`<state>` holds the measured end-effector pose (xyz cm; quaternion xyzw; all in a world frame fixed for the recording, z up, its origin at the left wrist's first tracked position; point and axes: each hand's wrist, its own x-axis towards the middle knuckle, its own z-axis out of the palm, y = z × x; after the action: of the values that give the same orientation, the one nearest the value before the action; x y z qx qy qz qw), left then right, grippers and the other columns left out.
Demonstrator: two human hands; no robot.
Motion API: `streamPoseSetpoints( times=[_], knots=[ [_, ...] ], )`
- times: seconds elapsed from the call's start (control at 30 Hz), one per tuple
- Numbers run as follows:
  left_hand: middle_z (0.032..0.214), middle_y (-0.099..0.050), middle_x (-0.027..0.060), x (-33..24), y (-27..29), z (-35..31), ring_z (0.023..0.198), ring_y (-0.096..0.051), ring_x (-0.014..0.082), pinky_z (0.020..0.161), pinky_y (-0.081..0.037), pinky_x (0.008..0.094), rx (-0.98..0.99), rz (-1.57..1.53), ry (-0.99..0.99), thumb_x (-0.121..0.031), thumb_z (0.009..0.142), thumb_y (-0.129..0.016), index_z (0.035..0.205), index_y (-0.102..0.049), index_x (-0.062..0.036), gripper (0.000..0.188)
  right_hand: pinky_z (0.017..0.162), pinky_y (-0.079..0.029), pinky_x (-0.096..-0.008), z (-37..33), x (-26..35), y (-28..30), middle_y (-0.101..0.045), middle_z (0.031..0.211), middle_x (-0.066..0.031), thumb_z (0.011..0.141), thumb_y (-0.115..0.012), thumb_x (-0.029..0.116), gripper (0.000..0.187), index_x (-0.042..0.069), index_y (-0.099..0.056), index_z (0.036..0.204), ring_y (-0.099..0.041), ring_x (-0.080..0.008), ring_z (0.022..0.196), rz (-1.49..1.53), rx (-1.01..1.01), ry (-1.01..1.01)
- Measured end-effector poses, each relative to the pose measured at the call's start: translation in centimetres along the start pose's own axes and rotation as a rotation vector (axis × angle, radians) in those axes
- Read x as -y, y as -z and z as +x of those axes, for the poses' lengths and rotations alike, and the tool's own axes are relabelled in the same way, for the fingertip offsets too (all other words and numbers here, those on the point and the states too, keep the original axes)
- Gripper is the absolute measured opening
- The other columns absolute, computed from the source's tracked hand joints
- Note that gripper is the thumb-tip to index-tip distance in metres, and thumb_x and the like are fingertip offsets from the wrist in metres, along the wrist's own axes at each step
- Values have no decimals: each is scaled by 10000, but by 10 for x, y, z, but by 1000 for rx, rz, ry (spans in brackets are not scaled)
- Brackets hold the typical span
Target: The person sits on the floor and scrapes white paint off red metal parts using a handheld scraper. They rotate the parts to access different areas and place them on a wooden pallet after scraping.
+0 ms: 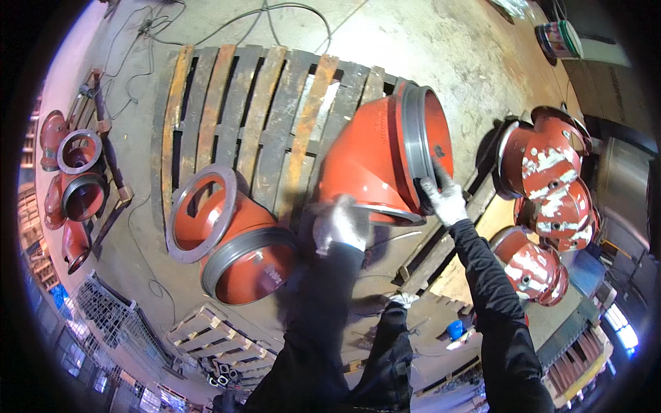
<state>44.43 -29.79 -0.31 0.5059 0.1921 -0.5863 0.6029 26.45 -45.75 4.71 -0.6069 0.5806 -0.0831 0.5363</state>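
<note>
A big red pipe elbow point(368, 155) with a dark grey ring around its wide opening stands tilted at the right end of a wooden pallet. My right hand point(446, 199), in a whitish work glove, grips the lower edge of that grey ring, fingers curled over the rim. My left hand point(341, 226), also gloved, is at the elbow's lower left side by its bottom flange; motion smears its fingers, so its hold cannot be made out. A second red pipe fitting point(241, 237), with a grey flange and a dark ring, sits left of my left hand.
The slatted pallet point(275, 89) spans the middle. Several red fittings with white patches point(544, 162) stand at the right. More red pipe pieces point(76, 179) line a rack at the left. Cables point(275, 8) cross the far floor. A wire cage point(110, 320) stands lower left.
</note>
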Motion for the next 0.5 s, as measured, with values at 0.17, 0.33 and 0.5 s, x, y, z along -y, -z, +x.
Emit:
streamPoseSetpoints(
  times=[0.17, 0.33, 0.5],
  knots=[
    [789, -635, 25, 0, -13, -33, 745, -607, 200, 746, -498, 403, 256, 1648, -395, -255, 1033, -560, 867, -629, -160, 204, 1094, -504, -456, 43, 64, -34, -586, 1455, -314, 671, -949, 562, 1356, -75, -227, 1626, -622, -414, 1309, -264, -99, 107],
    [825, -662, 50, 23, -12, -37, 776, -638, 219, 770, -521, 400, 94, 491, 54, -297, 1016, -558, 958, -658, -105, 225, 919, -595, -496, 33, 87, -49, -732, 1172, -259, 666, -902, 240, 926, 33, -454, 1449, -738, -436, 1022, -534, -164, -181],
    [860, -689, 75, 37, 28, -34, 807, -669, 238, 793, -544, 397, 111, 444, 30, -340, 999, -556, 1048, -686, -50, 321, 857, -584, -496, 20, 63, -28, -746, 1120, -177, 804, -787, 273, 463, 90, -699, 1220, -713, -393, 1007, -542, -153, 251]
  ],
)
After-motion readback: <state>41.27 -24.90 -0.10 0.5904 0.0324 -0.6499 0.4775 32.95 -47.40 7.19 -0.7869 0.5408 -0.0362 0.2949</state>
